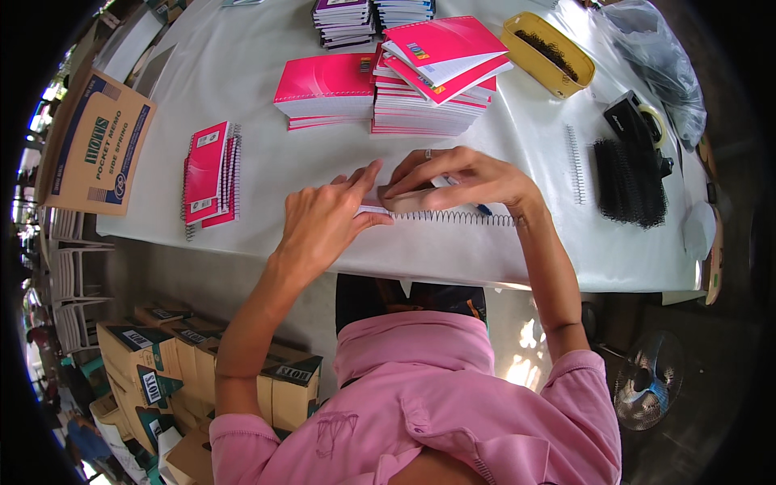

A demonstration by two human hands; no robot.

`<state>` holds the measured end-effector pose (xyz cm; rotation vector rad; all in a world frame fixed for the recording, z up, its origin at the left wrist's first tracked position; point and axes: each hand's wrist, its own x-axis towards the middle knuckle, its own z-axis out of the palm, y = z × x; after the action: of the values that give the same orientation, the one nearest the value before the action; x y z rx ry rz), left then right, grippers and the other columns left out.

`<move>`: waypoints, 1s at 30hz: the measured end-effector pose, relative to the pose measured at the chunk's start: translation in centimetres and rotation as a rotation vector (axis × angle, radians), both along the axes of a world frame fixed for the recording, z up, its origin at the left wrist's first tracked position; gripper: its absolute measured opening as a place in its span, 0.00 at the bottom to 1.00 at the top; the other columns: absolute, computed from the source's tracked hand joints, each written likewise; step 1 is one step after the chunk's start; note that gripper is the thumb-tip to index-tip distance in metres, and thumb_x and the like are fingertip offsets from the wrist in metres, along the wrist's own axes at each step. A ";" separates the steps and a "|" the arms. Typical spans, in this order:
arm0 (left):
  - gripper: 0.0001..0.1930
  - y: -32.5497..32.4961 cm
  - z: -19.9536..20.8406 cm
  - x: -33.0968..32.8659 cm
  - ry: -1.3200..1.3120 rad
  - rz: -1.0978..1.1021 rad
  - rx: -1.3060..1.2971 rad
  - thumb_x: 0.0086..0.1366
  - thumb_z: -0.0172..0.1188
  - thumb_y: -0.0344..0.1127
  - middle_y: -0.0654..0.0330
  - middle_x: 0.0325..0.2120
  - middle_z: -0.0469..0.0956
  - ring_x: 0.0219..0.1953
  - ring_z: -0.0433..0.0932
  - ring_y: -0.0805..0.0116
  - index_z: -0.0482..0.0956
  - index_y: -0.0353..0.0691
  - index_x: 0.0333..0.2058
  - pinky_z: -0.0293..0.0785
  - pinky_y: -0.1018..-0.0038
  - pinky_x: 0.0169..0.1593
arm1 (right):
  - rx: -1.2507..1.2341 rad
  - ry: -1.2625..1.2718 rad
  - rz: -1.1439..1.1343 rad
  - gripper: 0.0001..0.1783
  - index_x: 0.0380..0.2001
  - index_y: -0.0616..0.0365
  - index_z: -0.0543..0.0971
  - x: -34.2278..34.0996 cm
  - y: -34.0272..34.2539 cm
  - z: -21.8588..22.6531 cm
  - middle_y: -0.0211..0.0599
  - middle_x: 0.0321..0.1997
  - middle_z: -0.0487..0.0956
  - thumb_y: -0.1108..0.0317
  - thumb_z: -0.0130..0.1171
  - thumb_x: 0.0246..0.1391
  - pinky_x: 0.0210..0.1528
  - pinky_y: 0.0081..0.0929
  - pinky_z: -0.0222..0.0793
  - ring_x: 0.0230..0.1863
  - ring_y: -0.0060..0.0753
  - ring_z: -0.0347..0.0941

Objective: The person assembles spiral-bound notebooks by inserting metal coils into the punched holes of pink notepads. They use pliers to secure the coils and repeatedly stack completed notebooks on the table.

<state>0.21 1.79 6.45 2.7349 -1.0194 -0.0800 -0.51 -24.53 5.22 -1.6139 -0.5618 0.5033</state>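
Observation:
My left hand (323, 214) pinches a small notepad (373, 208) above the table's near edge, its fingers and thumb pressed on either side. A thin wire spiral (457, 217) runs along the pad's edge and stretches far out to the right. My right hand (469, 176), wearing a ring, is bent over the pad and spiral. Its fingers are closed on a pale greyish piece (406, 200), mostly hidden, whose kind I cannot make out. Something small and blue (483, 209) shows below the right palm.
Stacked pink pads (440, 109) stand ahead, near a yellow tray (511, 44) of dark coils. Bound pink notebooks (212, 174) lie left, by a cardboard box (101, 144). Right are a loose spiral (575, 164), black coils (629, 186) and a tape dispenser (634, 120).

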 end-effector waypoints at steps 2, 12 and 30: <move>0.41 0.2 -0.3 0.3 -0.014 -0.002 -0.038 0.52 0.67 0.60 0.57 0.46 0.83 0.36 0.83 0.51 0.68 0.56 0.64 0.79 0.60 0.36 | -0.372 -0.127 -0.027 0.31 0.47 0.69 0.82 0.5 0.8 0.9 0.51 0.50 0.79 0.48 0.64 0.56 0.62 0.36 0.62 0.56 0.45 0.72; 0.42 -0.1 -0.6 1.6 0.061 0.039 -0.233 0.51 0.72 0.53 0.59 0.48 0.82 0.38 0.83 0.51 0.67 0.57 0.65 0.79 0.62 0.40 | -0.088 -0.055 -0.056 0.27 0.49 0.58 0.84 1.4 0.5 0.6 0.42 0.48 0.82 0.49 0.66 0.54 0.54 0.31 0.67 0.50 0.36 0.74; 0.53 -0.6 -3.5 1.7 0.397 0.122 -0.918 0.47 0.77 0.28 0.51 0.59 0.74 0.61 0.74 0.58 0.56 0.49 0.70 0.74 0.63 0.61 | -0.125 -0.073 -0.061 0.32 0.49 0.63 0.83 2.1 -0.4 0.7 0.45 0.48 0.82 0.45 0.66 0.53 0.55 0.32 0.69 0.51 0.37 0.76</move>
<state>1.92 1.21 2.91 1.8322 -0.5634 -0.0979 1.62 -24.88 5.96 -1.7694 -0.5429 0.4426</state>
